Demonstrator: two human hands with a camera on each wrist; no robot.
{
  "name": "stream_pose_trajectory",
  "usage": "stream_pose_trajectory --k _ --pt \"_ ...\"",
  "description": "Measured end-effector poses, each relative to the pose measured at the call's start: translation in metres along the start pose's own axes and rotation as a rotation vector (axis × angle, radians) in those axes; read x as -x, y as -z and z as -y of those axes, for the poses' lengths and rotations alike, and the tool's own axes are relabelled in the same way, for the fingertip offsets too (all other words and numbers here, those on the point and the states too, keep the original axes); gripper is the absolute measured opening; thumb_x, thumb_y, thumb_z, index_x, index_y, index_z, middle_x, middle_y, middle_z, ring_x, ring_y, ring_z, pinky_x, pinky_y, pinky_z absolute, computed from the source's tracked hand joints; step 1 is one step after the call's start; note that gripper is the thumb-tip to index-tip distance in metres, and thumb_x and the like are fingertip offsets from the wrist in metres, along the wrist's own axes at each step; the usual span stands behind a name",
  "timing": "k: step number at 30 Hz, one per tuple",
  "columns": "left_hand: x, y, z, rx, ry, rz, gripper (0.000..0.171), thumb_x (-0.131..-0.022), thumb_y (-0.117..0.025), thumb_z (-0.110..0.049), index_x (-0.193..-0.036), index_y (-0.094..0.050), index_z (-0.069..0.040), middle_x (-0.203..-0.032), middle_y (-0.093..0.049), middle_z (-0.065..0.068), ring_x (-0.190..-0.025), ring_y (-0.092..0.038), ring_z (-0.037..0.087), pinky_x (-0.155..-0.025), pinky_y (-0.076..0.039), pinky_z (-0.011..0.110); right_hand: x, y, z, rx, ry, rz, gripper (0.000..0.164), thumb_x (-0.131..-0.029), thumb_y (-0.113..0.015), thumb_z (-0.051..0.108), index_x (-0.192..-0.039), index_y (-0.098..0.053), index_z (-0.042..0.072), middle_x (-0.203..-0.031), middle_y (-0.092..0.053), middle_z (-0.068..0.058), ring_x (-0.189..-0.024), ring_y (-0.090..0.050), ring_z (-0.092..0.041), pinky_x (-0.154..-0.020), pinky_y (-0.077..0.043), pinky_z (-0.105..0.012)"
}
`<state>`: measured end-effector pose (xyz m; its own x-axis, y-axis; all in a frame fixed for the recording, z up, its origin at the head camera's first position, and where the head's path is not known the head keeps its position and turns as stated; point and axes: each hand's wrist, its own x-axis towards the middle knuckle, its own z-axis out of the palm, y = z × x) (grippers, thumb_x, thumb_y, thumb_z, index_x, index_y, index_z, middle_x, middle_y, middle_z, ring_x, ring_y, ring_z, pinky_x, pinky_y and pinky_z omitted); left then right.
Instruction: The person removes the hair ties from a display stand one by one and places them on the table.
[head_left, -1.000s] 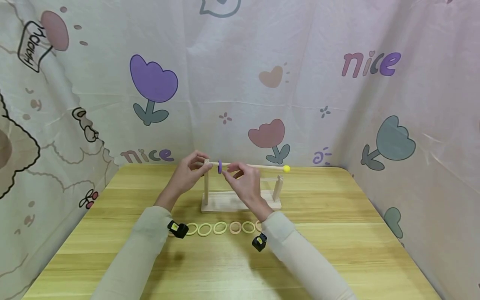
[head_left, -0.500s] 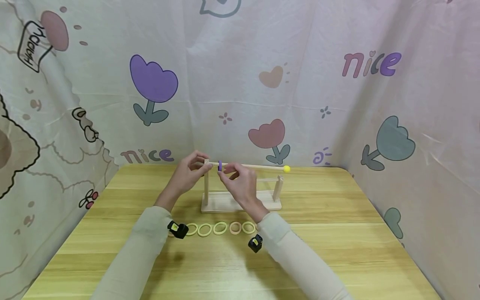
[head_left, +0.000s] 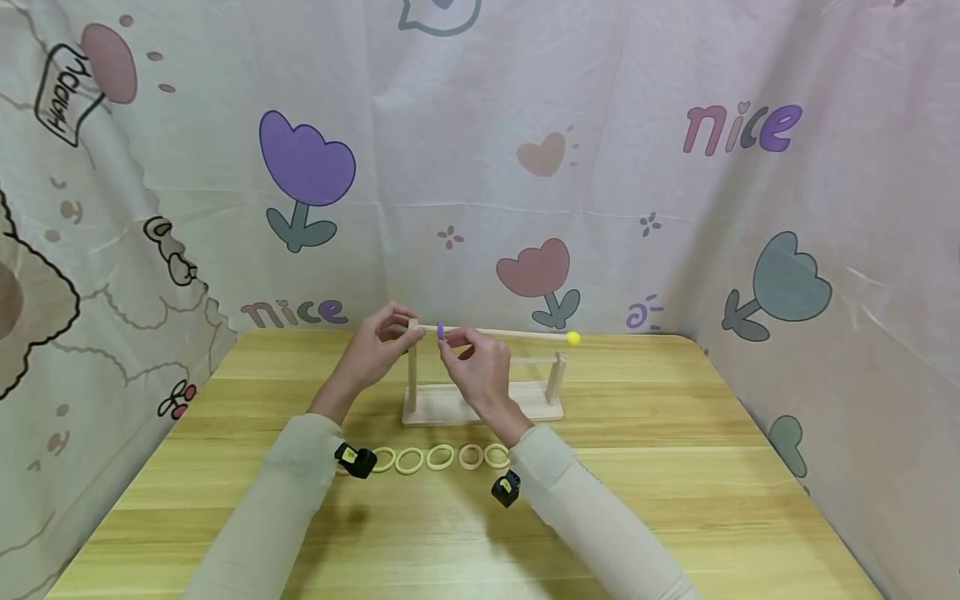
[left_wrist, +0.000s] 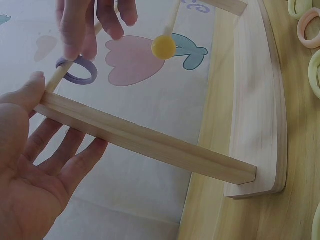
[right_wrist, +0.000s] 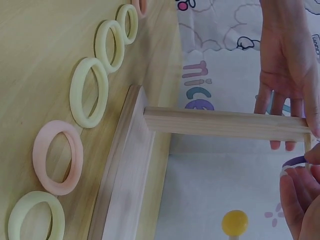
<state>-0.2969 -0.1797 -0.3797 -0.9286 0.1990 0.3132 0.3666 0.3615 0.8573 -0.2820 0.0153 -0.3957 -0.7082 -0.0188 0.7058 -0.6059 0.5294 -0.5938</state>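
A wooden stand (head_left: 437, 404) has two posts of unequal height. Its upper rod (head_left: 517, 333) runs right from the taller left post (left_wrist: 145, 135) to a yellow ball (head_left: 573, 338). A purple ring (left_wrist: 80, 70) encircles this rod near the post. My right hand (head_left: 483, 371) pinches the ring between thumb and fingers; in the right wrist view those fingers partly cover it. My left hand (head_left: 372, 350) grips the top of the taller post, thumb on one side and fingers (left_wrist: 87, 155) on the other.
Before the stand, several pale yellow rings (head_left: 440, 457) and a pink ring (right_wrist: 57, 157) lie in a row on the wooden table (head_left: 675, 467). A second yellow ball (left_wrist: 163, 47) tips the lower rod. A printed curtain (head_left: 450, 108) stands behind.
My right hand has moved slightly left and closed its fingertips on the purple ring. The ring has turned and tilted a little. My left hand stays on the post.
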Motion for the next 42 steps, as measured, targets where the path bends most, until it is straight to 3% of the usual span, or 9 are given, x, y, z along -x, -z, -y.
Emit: stream_pose_trajectory --k 7,18,32,42 --pt "0.001 0.0 0.001 -0.002 -0.005 -0.002 0.032 -0.102 -0.067 -0.029 -0.126 -0.059 -0.01 -0.123 -0.067 0.02 -0.116 -0.068 0.039 -0.096 -0.059 0.051 0.001 -0.004 0.0 0.028 -0.019 -0.014 0.015 -0.084 -0.084 0.021 -0.091 -0.08 0.008 -0.082 -0.081 -0.006 -0.054 -0.07 -0.016 -0.05 -0.047 -0.014" --pt "-0.001 -0.001 -0.001 0.018 -0.002 0.0 0.034 -0.101 -0.069 -0.028 -0.125 -0.059 -0.007 -0.12 -0.068 0.021 -0.113 -0.069 0.04 -0.093 -0.059 0.052 0.002 -0.004 -0.001 0.036 -0.023 -0.068 0.007 -0.085 -0.08 0.013 -0.089 -0.08 0.007 -0.084 -0.081 -0.005 -0.053 -0.07 -0.016 -0.05 -0.049 -0.014" --pt "0.0 0.001 0.001 0.012 0.022 0.003 0.038 -0.101 -0.067 -0.031 -0.129 -0.058 -0.005 -0.123 -0.067 0.02 -0.115 -0.068 0.041 -0.094 -0.059 0.049 0.003 0.008 -0.007 -0.022 -0.038 -0.099 0.006 -0.085 -0.08 0.009 -0.089 -0.079 0.004 -0.083 -0.081 -0.009 -0.053 -0.07 -0.02 -0.051 -0.051 -0.015" --pt "-0.001 0.0 0.001 0.017 0.016 0.002 0.034 -0.101 -0.068 -0.03 -0.127 -0.06 -0.01 -0.122 -0.068 0.019 -0.112 -0.069 0.037 -0.091 -0.059 0.043 0.003 0.015 -0.013 -0.051 -0.088 -0.134 0.007 -0.085 -0.079 0.008 -0.09 -0.08 0.004 -0.082 -0.08 -0.009 -0.051 -0.069 -0.023 -0.049 -0.044 -0.008"
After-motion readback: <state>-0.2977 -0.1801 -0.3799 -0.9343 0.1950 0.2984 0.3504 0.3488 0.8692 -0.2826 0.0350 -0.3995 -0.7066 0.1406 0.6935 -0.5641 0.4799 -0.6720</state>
